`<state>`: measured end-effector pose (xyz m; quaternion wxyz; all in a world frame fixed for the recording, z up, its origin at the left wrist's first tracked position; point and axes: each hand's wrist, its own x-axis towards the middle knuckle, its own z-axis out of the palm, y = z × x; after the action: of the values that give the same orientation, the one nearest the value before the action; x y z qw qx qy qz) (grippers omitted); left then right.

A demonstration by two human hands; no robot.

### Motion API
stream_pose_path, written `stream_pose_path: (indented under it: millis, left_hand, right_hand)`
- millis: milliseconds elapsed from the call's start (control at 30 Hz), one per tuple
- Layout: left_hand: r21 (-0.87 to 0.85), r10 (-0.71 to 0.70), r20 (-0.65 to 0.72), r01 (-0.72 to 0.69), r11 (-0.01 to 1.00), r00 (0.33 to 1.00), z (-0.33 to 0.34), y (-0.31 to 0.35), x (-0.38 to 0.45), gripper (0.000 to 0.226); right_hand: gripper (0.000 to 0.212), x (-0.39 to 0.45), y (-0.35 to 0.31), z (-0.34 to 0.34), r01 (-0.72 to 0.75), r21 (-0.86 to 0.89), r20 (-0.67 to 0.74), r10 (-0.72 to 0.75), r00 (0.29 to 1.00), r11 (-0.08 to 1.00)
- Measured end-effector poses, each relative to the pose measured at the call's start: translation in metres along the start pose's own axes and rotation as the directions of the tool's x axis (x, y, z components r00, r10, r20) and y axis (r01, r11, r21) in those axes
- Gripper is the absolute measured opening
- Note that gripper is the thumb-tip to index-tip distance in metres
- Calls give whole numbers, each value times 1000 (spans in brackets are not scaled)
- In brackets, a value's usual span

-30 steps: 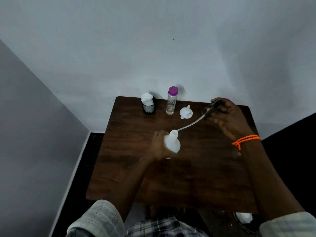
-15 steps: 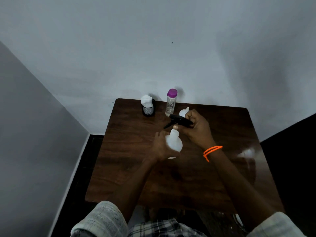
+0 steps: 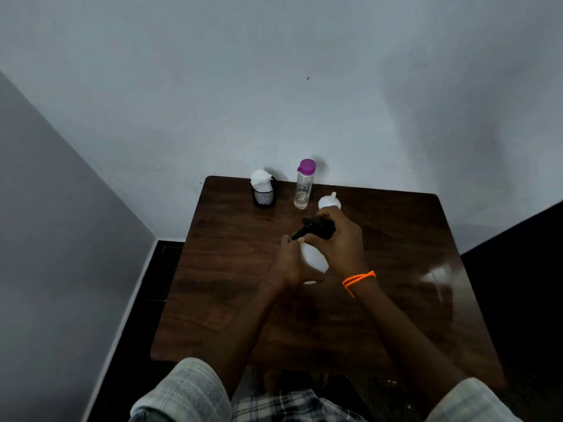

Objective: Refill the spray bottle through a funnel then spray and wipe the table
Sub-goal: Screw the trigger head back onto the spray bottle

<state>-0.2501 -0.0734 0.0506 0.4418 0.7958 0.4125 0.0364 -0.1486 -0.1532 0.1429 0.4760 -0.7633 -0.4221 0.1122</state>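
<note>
At table centre, the left hand (image 3: 291, 266) wraps the white plastic spray bottle (image 3: 313, 259); the right hand (image 3: 341, 242) grips its black trigger head (image 3: 316, 228), now seated, unlike a second ago. White funnel (image 3: 329, 202) at 12 o'clock.

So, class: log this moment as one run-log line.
left hand: holds spray bottle | right hand: on black spray head at bottle neck | funnel: on table, unused

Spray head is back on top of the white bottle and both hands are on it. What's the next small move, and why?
Probably twist the black spray head tight with the right hand while the left hand steadies the white bottle. The head sits on the bottle's neck, the funnel lies set aside, and whether the head is sealed cannot be told; spraying loose could leak.
</note>
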Motion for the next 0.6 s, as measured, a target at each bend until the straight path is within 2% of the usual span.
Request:
stream_pose_path:
  millis: [100, 167, 267, 300, 367, 467, 600]
  left_hand:
    - [-89, 25, -42, -29, 996, 999, -15, 15, -18, 94]
    - [-148, 26, -57, -34, 988, 998, -15, 13, -17, 98]
    - [-171, 25, -91, -41, 984, 996, -18, 13, -14, 103]
    - [-183, 25, -87, -40, 982, 996, -20, 13, -14, 103]
    - [-192, 34, -80, -48, 980, 996, -22, 13, -12, 103]
    - [-188, 59, -76, -72, 979, 995, -25, 16, -11, 101]
    - [-201, 49, -88, -66, 977, 995, -25, 19, -10, 99]
  right_hand:
    - [49, 0, 0, -2, -5, 38, 10, 4, 1000, 999]
    - [65, 2, 1, -6, -45, 173, 66, 34, 997, 984]
    - [97, 8, 10, -10, -208, 365, 161, 158, 974, 908]
    - [98, 10, 12, -11, -284, 426, 205, 214, 955, 859]
    - [80, 15, 13, -14, -362, 465, 292, 246, 924, 808]
    - [45, 20, 17, -17, -341, 395, 360, 198, 912, 853]
    - [31, 21, 21, -13, -350, 377, 312, 238, 920, 857]
